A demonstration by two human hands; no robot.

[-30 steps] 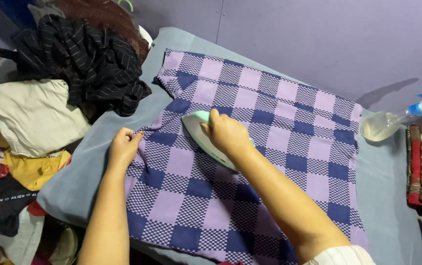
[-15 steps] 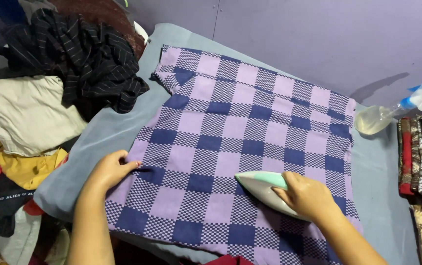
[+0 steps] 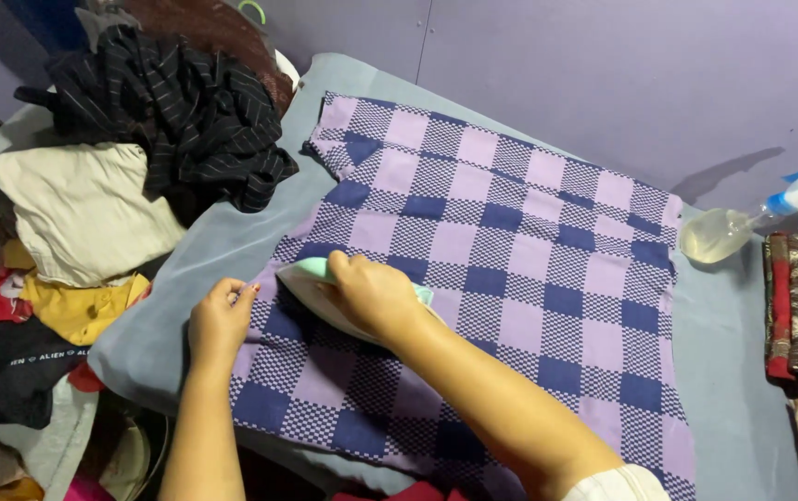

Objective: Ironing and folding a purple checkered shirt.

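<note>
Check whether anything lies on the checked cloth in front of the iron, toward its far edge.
Nothing visible does. The right hand grips the iron; the checked cloth beyond lies flat and bare. The spray bottle sits off the cloth, to the right.

Soft, even indoor light with a cool violet cast, neither bright nor dim. The spray bottle [image 3: 742, 223], well off from the fingers [image 3: 232, 289], throws a diffuse shadow up the wall [image 3: 603, 83], so the light arrives from the near side. A faint shadow sits under the right hand [image 3: 376, 295] on the checked cloth [image 3: 529, 241]. No glare anywhere. The checks read crisp around the fingers; the dark garments [image 3: 176, 111] far off lose detail in murk, and the frame corners darken slightly.
</note>
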